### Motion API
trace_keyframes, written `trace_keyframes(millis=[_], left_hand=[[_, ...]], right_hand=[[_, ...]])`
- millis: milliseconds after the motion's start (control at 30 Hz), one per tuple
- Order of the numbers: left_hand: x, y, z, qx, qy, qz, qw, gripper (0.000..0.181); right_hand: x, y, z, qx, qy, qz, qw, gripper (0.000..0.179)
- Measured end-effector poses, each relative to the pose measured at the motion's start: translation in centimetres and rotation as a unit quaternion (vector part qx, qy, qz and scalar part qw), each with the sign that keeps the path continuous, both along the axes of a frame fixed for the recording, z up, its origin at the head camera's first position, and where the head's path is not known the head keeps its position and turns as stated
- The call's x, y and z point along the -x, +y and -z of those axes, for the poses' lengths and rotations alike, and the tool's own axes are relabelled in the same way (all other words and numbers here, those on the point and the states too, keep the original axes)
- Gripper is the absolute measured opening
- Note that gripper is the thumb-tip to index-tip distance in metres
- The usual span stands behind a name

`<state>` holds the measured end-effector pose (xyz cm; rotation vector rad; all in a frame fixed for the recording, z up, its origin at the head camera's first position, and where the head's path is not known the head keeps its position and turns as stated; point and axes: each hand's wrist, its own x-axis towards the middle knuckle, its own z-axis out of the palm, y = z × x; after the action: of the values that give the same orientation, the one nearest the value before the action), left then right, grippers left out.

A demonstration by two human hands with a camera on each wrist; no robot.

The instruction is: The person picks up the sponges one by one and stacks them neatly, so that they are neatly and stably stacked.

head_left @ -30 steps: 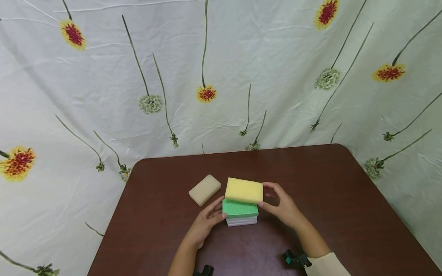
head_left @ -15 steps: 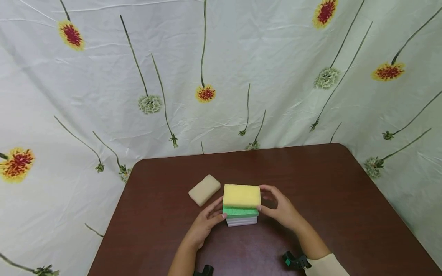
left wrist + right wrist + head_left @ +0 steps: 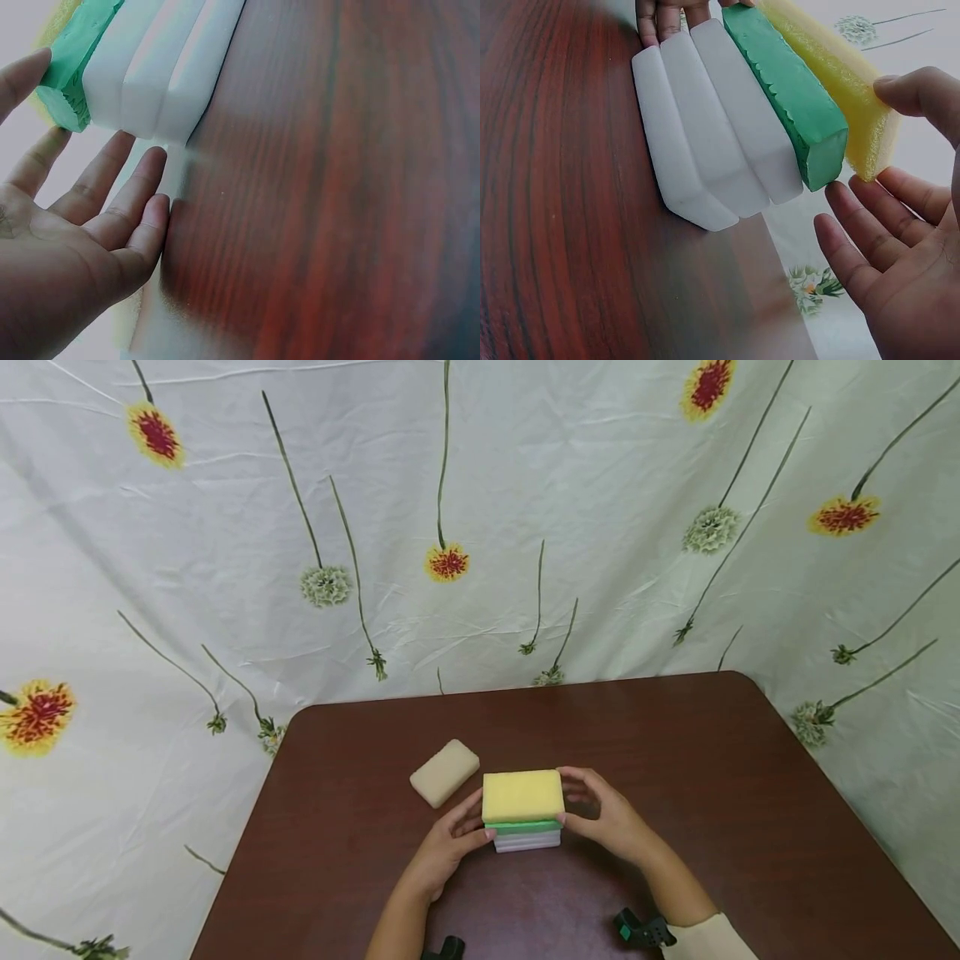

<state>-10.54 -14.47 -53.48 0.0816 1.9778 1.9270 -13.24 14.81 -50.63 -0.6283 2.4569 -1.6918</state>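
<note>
A yellow sponge (image 3: 522, 797) lies over a green sponge (image 3: 525, 827) at the top of a stack. Under the green one are three white foam-like blocks (image 3: 705, 124). My right hand (image 3: 611, 818) pinches the yellow sponge at its right end, thumb in front and fingers behind. A narrow gap shows between the yellow and green sponges at that end in the right wrist view. At the stack's left side is my left hand (image 3: 442, 852), its fingertips touching the green sponge, the lower fingers close to the white blocks.
A cream sponge (image 3: 445, 773) lies by itself behind and left of the stack. Everything stands on a dark brown table (image 3: 712, 760) with rounded far corners. Beyond it hangs a white cloth (image 3: 600, 460) with a flower print.
My right hand has brought the yellow sponge down, toward me and slightly left; its tilt has gone and it covers the green sponge. The left hand has hardly moved.
</note>
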Motion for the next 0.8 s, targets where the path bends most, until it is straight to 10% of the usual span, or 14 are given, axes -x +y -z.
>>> trace_keyframes(millis=[800], left_hand=[[-0.07, 0.11, -0.04, -0.001, -0.009, -0.006, 0.9999, 0.083]], right_hand=[[-0.17, 0.15, 0.20, 0.013, 0.035, -0.039, 0.9985, 0.064]])
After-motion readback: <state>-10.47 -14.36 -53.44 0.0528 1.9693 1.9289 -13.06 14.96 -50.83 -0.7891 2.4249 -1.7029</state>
